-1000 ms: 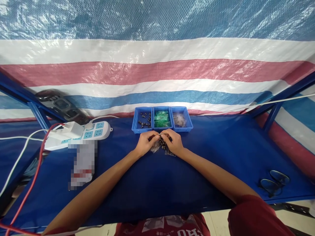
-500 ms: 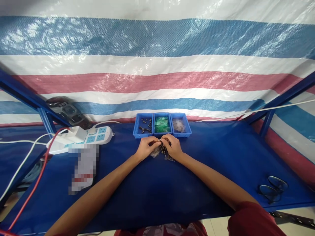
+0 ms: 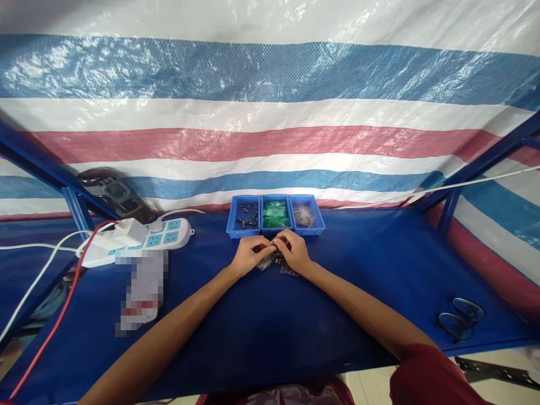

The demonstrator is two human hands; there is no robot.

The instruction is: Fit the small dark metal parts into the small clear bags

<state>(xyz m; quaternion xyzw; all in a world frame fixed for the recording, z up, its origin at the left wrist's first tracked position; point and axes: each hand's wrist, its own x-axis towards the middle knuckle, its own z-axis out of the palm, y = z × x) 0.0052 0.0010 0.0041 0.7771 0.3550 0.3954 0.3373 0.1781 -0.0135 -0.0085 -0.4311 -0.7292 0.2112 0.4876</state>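
My left hand (image 3: 250, 256) and my right hand (image 3: 294, 253) meet at the middle of the blue table, fingertips pinched together. Between them is the edge of what looks like a small clear plastic bag (image 3: 272, 243), mostly covered by the fingers. Right below the fingertips lie small dark and brassy screw-like parts (image 3: 278, 259). Clear bags flank them, one at the left (image 3: 264, 263) and another under my right hand (image 3: 289, 270). Just beyond my hands stand three blue bins: the left bin (image 3: 230, 229) with loose screws, the middle bin (image 3: 276, 230) with green packets, the right bin (image 3: 317, 229) with clear bags.
A white power strip (image 3: 179, 239) with plugs and cables lies at the left, a blurred-out item (image 3: 145, 289) in front of it. A dark device (image 3: 118, 194) leans behind. Glasses (image 3: 459, 320) rest at the right. Striped sheeting (image 3: 270, 140) hangs behind the table (image 3: 253, 337).
My fingertips have shifted slightly closer around the small bag, so less of its edge shows. The view has moved a little; bins and parts stay in place.
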